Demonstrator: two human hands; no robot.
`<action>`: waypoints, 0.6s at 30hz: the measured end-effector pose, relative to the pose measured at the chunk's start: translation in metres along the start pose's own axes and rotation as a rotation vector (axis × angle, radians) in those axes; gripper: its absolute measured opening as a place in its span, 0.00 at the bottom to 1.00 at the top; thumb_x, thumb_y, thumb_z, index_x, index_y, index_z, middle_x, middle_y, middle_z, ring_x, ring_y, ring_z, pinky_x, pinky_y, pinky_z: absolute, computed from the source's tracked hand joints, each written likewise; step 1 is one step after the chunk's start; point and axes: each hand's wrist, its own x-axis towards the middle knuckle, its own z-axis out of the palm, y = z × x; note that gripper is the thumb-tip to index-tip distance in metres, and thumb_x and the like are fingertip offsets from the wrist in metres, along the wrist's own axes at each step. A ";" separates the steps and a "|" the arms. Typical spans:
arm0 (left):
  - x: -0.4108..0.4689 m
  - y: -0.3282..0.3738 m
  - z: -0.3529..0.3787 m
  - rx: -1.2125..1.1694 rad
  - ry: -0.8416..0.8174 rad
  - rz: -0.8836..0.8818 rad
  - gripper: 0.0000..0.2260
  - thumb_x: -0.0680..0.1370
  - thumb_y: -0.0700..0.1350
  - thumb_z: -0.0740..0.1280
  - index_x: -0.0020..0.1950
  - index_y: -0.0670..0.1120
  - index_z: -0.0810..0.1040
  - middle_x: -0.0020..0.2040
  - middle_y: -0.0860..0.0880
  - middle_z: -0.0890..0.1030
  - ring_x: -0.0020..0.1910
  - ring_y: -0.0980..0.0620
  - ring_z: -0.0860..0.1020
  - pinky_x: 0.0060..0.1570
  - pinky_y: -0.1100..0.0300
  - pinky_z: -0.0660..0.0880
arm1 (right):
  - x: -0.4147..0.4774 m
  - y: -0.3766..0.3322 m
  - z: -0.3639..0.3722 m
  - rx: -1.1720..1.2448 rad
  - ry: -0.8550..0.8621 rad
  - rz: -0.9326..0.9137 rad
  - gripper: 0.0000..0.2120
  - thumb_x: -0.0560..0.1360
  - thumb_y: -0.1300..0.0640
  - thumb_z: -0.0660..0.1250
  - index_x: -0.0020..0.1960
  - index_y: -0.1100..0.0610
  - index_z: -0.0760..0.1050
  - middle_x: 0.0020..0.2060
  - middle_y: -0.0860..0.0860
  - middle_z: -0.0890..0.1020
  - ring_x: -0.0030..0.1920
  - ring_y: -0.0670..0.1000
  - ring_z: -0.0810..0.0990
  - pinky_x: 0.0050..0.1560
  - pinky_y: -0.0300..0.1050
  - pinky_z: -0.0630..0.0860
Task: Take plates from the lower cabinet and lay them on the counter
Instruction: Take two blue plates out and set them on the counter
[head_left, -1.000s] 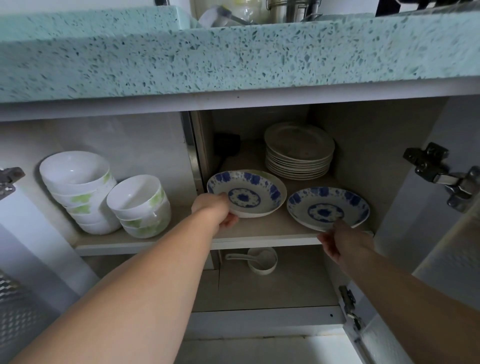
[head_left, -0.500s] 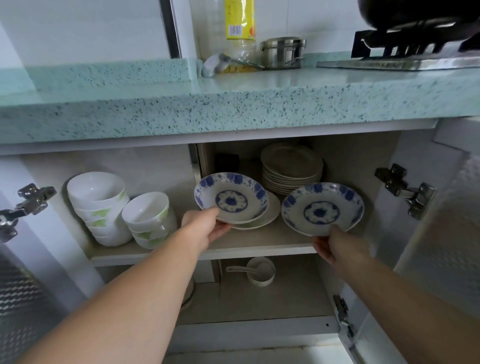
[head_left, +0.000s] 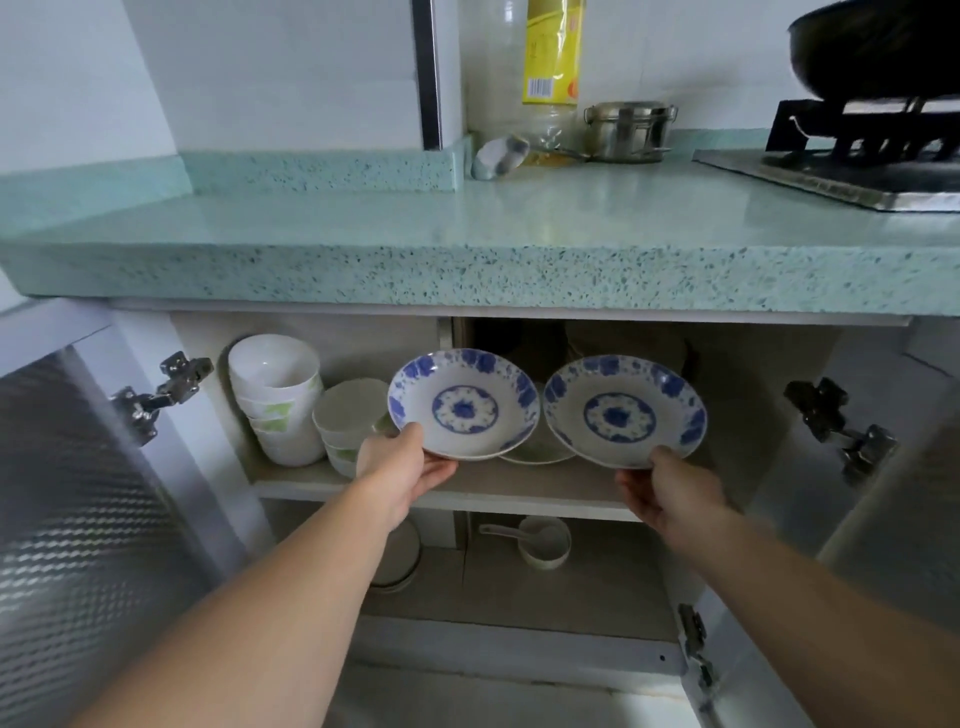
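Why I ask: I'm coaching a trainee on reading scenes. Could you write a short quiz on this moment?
1. True or false: the left plate and the right plate already lie on the counter.
2. What stands on the shelf beside the left hand? A) stacked white bowls B) glass jars C) a kettle
3. Fill in: the small bowl on the cabinet's bottom level holds a white ____.
Key: 1 false, the left hand and the right hand each hold one plate by its rim in front of the shelf; 2 A; 3 spoon.
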 end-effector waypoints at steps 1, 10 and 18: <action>-0.002 0.003 -0.003 -0.006 0.014 -0.017 0.10 0.82 0.40 0.59 0.63 0.40 0.71 0.49 0.37 0.82 0.46 0.44 0.84 0.38 0.57 0.82 | -0.001 -0.004 0.002 -0.006 -0.007 0.023 0.08 0.80 0.57 0.60 0.48 0.62 0.72 0.37 0.58 0.81 0.37 0.51 0.80 0.33 0.44 0.76; -0.080 0.054 -0.022 -0.092 0.118 -0.266 0.11 0.80 0.35 0.59 0.61 0.36 0.74 0.52 0.37 0.82 0.49 0.43 0.82 0.39 0.54 0.81 | -0.070 -0.050 0.011 -0.196 0.030 0.241 0.09 0.79 0.65 0.59 0.40 0.62 0.70 0.33 0.59 0.78 0.31 0.54 0.76 0.28 0.43 0.74; -0.187 0.087 -0.033 -0.209 0.318 -0.398 0.12 0.78 0.31 0.58 0.60 0.39 0.73 0.48 0.38 0.82 0.44 0.43 0.81 0.30 0.57 0.81 | -0.157 -0.076 -0.001 -0.197 0.013 0.472 0.08 0.77 0.68 0.58 0.41 0.61 0.71 0.31 0.58 0.78 0.31 0.52 0.76 0.20 0.36 0.74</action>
